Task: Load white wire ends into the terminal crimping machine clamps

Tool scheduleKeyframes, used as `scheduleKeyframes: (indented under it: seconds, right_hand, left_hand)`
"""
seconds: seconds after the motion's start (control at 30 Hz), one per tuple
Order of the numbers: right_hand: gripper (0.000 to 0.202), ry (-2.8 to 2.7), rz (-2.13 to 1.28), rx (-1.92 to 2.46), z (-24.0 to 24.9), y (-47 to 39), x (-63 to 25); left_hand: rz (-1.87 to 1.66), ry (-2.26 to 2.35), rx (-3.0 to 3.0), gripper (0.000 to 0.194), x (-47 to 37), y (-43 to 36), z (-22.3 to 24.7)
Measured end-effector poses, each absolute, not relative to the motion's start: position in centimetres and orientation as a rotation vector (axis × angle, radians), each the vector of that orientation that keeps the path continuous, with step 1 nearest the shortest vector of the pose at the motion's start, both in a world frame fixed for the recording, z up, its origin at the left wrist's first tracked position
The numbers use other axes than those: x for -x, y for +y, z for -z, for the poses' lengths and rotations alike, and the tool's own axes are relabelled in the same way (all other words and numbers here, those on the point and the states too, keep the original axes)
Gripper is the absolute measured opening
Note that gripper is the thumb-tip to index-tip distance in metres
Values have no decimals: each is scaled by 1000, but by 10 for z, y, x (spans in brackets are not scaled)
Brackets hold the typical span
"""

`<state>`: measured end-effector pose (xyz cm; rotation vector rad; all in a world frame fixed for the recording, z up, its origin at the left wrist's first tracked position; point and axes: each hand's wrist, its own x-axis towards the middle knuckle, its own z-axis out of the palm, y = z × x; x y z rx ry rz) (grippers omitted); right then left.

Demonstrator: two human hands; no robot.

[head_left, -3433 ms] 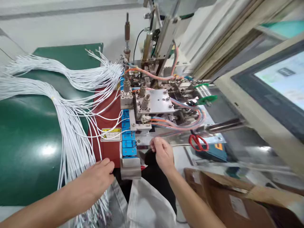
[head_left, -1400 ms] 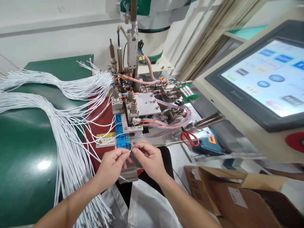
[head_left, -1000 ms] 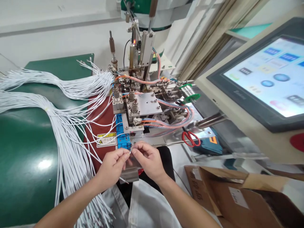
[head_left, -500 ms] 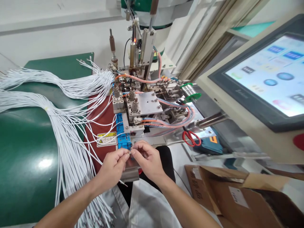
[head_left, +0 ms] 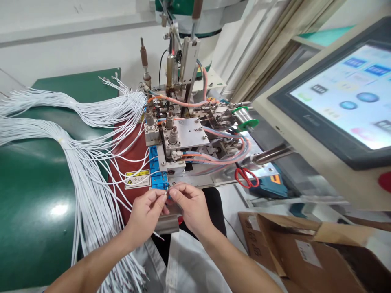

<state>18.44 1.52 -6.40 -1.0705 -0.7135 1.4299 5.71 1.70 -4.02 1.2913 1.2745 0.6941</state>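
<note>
Two bare hands pinch the tip of a thin white wire in front of a small machine.

The left hand [head_left: 145, 213] and right hand [head_left: 192, 205] nearly meet, fingers almost closed on the white wire [head_left: 167, 192], just in front of a row of blue clamps [head_left: 159, 179]. The wire looks light and bendy, its fine tip probably easy to crush or let slip; a pinch close behind the tip should steady it best. More wires [head_left: 94, 203] lie bundled on the green bench [head_left: 33, 183]. A yellow-topped label [head_left: 137, 179] shows a warning triangle and Chinese characters starting "小心" (careful); its smaller print is unreadable. Writing on the screen [head_left: 351, 97] and cardboard box [head_left: 271, 248] is too blurred to read.
</note>
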Motion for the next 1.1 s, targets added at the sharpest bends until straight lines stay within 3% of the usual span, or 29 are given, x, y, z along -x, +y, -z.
scheduleKeyframes:
  seconds: [0.17, 0.37, 0.8, 1.0, 1.1]
  right_hand:
    - [6, -1081, -1213, 1159, 59, 16, -190]
    - [11, -1373, -1061, 1267, 52, 21, -199]
    - [11, -1936, -985, 1293, 30, 28, -218]
    - [19, -1264, -1097, 1292, 56, 19, -192]
    - [20, -1214, -1101, 1294, 65, 15, -186]
  left_hand:
    - [-695, 1331, -1324, 22, -56, 18, 40]
    - [-671, 1338, -1499, 23, -52, 20, 40]
    - [-550, 1161, -2023, 22, -44, 26, 35]
    - [-651, 1438, -1690, 20, -50, 21, 42]
    - [-694, 1442, -1613, 21, -51, 19, 46]
